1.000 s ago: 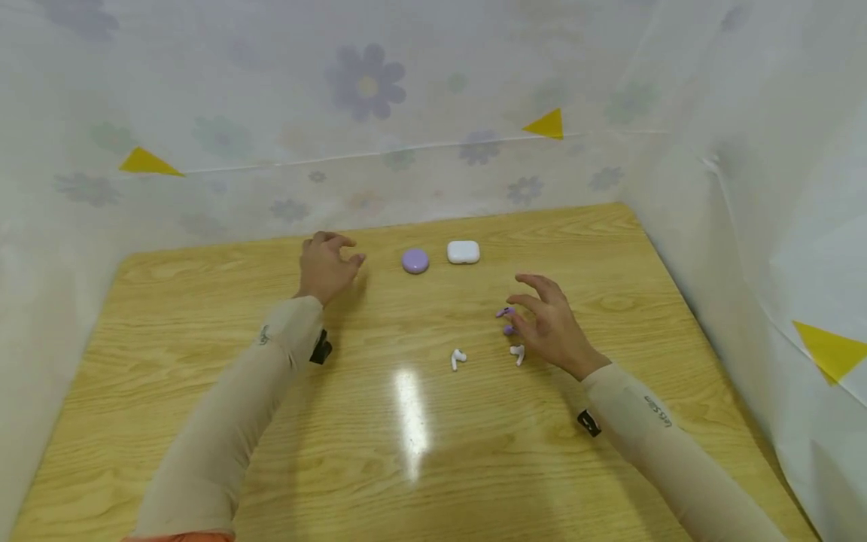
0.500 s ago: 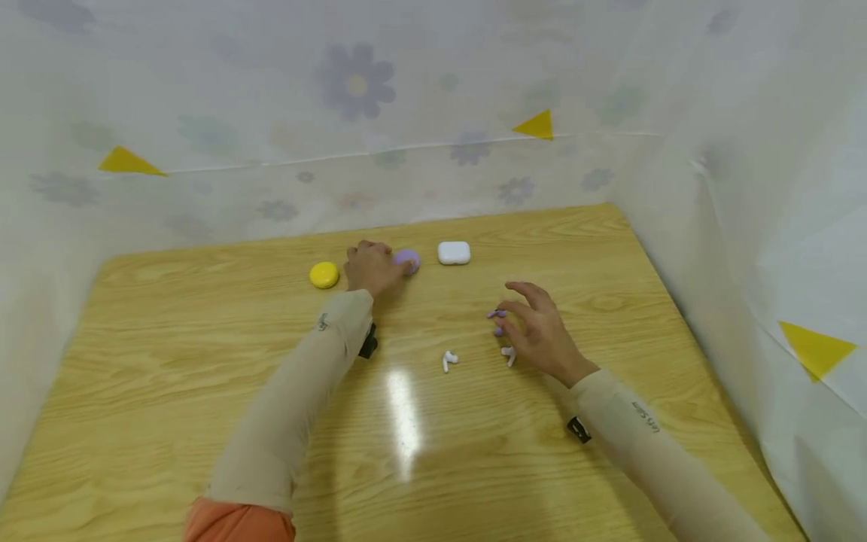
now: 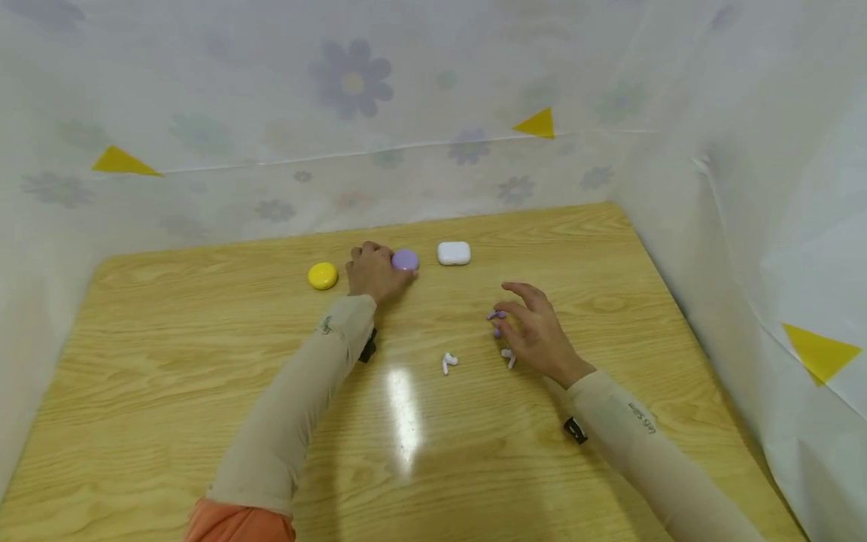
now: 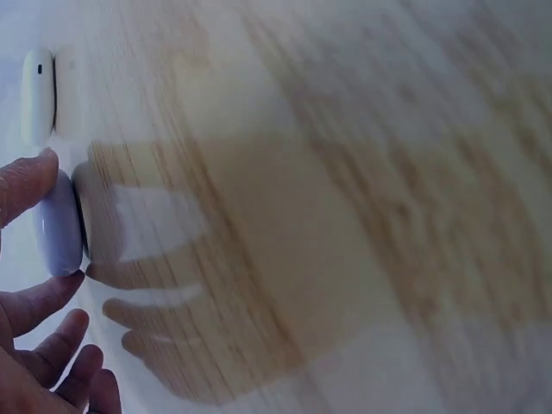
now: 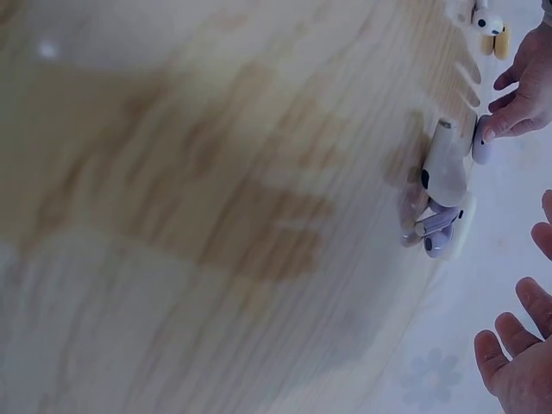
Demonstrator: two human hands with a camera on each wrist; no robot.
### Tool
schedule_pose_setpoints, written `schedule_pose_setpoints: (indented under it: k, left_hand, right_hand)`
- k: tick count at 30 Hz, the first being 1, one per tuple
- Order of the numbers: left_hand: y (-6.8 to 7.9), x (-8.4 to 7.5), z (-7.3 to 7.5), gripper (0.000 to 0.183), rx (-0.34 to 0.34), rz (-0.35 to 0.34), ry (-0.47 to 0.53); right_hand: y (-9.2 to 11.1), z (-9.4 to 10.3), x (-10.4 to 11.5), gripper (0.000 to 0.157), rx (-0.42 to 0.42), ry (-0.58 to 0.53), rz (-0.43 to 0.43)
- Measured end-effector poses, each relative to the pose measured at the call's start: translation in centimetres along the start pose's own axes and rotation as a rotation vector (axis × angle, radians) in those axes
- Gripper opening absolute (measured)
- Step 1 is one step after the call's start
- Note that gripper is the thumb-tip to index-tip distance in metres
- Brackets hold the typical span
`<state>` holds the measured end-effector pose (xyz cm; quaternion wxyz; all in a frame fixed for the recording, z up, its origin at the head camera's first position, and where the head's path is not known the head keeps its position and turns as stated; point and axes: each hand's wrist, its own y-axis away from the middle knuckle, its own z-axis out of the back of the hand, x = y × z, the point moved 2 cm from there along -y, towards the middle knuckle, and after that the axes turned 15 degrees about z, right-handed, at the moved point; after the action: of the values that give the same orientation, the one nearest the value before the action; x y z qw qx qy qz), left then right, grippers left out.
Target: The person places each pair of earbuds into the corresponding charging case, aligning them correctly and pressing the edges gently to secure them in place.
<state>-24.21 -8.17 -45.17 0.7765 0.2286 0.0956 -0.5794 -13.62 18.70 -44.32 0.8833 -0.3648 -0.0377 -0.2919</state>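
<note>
At the far side of the table, my left hand (image 3: 373,272) pinches a round purple earbud case (image 3: 405,260) between thumb and index finger. In the left wrist view the case (image 4: 59,228) stands edge-on, with the thumb at one side and the index fingertip at the other. My right hand (image 3: 539,337) hovers with loosely bent fingers and holds nothing. Beside its thumb lie two purple earbuds (image 3: 500,315), partly overlapped by the fingers. A white earbud (image 3: 509,356) lies below that hand, and another white earbud (image 3: 450,362) lies to its left.
A white earbud case (image 3: 454,253) stands right of the purple one. Left of my left hand sits a round yellow case (image 3: 322,275). The wooden table (image 3: 169,361) meets a flower-printed white sheet (image 3: 257,113) at the back and a white sheet at the right.
My left hand has moved right, from over the yellow case, uncovering it, to the purple case, and now pinches that. The right hand stays nearly in place above the earbuds.
</note>
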Motion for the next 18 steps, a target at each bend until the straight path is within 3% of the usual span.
schedule_pose_setpoints:
  k: [9, 18]
  left_hand:
    - [-0.2, 0.6, -0.6, 0.058, -0.025, -0.083, -0.027]
    - [0.8, 1.0, 0.3, 0.052, -0.169, -0.266, -0.026]
  right_hand:
    - [-0.3, -0.3, 0.1, 0.024, -0.016, -0.017, 0.012]
    - [-1.0, -0.7, -0.1, 0.021, -0.024, -0.023, 0.036]
